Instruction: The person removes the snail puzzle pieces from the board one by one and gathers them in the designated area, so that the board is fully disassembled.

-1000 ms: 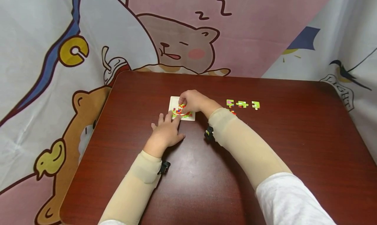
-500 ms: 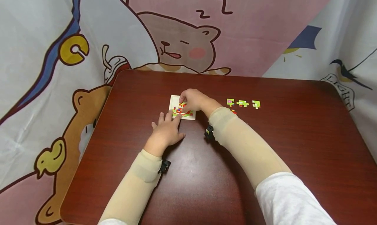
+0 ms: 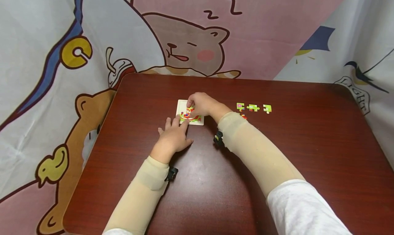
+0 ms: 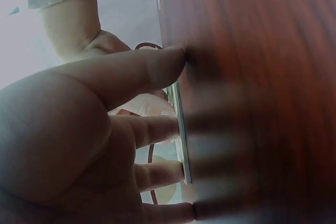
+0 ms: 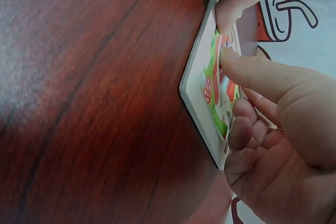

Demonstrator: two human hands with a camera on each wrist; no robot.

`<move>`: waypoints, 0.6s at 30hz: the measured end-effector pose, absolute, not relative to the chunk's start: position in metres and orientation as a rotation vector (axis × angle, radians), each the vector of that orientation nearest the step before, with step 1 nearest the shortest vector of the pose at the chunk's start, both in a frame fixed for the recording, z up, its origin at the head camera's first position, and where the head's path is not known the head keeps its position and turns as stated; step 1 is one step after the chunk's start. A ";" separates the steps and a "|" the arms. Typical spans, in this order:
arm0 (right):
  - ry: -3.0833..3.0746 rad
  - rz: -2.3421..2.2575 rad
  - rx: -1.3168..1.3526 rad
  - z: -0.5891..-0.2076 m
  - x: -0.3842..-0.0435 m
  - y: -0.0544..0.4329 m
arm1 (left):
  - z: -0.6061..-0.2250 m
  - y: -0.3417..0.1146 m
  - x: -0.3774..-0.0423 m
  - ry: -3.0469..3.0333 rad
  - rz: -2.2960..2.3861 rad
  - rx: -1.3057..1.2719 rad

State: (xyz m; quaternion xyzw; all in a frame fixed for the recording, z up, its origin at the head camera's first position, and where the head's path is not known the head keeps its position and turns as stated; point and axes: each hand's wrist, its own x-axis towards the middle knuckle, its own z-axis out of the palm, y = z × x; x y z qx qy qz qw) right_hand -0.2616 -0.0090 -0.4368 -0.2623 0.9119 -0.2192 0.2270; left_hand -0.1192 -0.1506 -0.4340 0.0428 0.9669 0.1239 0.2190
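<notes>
A printed cloth point(image 3: 252, 40) with a sleeping bear stands beyond the puzzle board point(image 3: 182, 103). The red-brown table point(image 3: 292, 153) lies under the puzzle board. Two beige sleeves point(image 3: 258, 153) come in from the near side of the puzzle board. The left hand point(image 3: 172, 139), at the board's near left, has its fingers spread wide; two fingertips touch the board's near edge and it grips nothing. The right hand point(image 3: 201, 105) bends over the board's right part, thumb tip touching the coloured picture; its grip is narrow, but I cannot tell whether it pinches a piece. The board itself lies flat, its upper left part pale. Black wrist cameras point(image 3: 218, 139) sit nearer the person than the board. Three green puzzle pieces point(image 3: 253, 108) lie in a row, well to the board's right; a red piece point(image 3: 244, 117), partly hidden by the right forearm, lies just nearer the person than that row.
</notes>
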 end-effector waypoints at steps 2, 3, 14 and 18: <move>2.516 -0.608 -0.722 -0.437 -0.261 -0.009 | -0.435 -0.151 -0.119 2.676 0.336 0.118; 2.517 -0.609 -0.723 -0.437 -0.261 -0.009 | -0.435 -0.150 -0.119 2.677 0.334 0.118; 2.538 -0.650 -0.700 -0.439 -0.260 -0.008 | -0.435 -0.150 -0.120 2.678 0.349 0.127; 2.542 -0.686 -0.742 -0.439 -0.258 -0.008 | -0.436 -0.151 -0.121 2.681 0.354 0.118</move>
